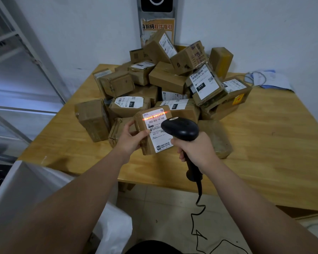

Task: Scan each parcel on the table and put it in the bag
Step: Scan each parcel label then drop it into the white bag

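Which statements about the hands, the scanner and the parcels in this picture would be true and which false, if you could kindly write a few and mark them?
1. The left hand holds a small brown cardboard parcel with a white label. True.
2. The right hand grips a white scanner. False: it grips a black handheld scanner.
3. An orange-red light line falls across the barcode at the top of the held parcel's label. True.
4. The held parcel is the only one in view. False: a pile of brown cardboard parcels lies on the light wooden table.
5. The scanner is cordless. False: a black cord hangs from its handle.
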Demonstrator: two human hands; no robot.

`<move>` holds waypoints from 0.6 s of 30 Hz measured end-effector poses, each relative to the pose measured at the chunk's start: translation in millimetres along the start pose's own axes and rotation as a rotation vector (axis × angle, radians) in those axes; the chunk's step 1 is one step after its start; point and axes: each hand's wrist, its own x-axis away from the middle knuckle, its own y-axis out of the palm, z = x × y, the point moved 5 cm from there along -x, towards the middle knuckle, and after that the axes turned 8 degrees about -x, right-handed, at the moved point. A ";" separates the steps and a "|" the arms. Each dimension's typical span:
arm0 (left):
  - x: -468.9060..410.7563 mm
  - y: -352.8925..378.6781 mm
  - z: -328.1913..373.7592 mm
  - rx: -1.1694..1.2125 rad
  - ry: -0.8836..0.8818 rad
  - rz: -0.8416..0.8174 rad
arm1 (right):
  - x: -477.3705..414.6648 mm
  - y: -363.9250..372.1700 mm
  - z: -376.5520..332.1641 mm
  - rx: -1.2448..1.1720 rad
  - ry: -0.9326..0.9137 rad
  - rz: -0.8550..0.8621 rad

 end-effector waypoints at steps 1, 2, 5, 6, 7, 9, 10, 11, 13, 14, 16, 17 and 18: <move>0.7 0.1 0.0 0.002 0.002 0.003 | 0.4 -0.5 0.3 0.004 -0.003 0.002; 1.3 0.1 0.0 0.006 0.003 0.004 | 0.9 -1.0 0.3 0.004 -0.003 0.004; 2.8 0.1 -0.5 0.013 0.006 0.004 | 2.4 -2.4 0.8 0.007 0.001 0.004; 3.0 0.0 -0.9 0.015 0.005 0.005 | 3.1 -2.7 0.9 0.009 0.004 0.004; 3.6 0.1 -1.0 0.017 0.004 0.008 | 3.5 -2.9 1.7 0.009 0.006 0.003; 5.2 0.3 -0.8 0.019 0.005 0.015 | 4.0 -3.5 3.5 0.000 0.013 0.003; 6.0 0.4 -0.4 0.020 0.008 0.021 | 4.2 -3.7 4.7 -0.007 0.017 0.004; 6.9 0.4 -0.1 0.022 0.010 0.027 | 4.5 -4.0 6.1 -0.012 0.019 0.005; 7.2 0.0 -0.5 0.026 0.011 0.036 | 5.3 -4.5 8.7 -0.022 0.020 0.010; 7.4 -0.1 -0.9 0.026 0.010 0.038 | 5.9 -4.6 10.0 -0.029 0.020 0.012; 8.5 0.1 -1.4 0.025 0.010 0.041 | 6.9 -4.7 12.6 -0.042 0.022 0.019; 8.7 0.0 -1.9 0.024 0.013 0.045 | 7.2 -4.6 13.4 -0.048 0.021 0.020; 8.5 -0.3 -2.7 0.022 0.015 0.048 | 7.8 -4.1 13.4 -0.052 0.019 0.016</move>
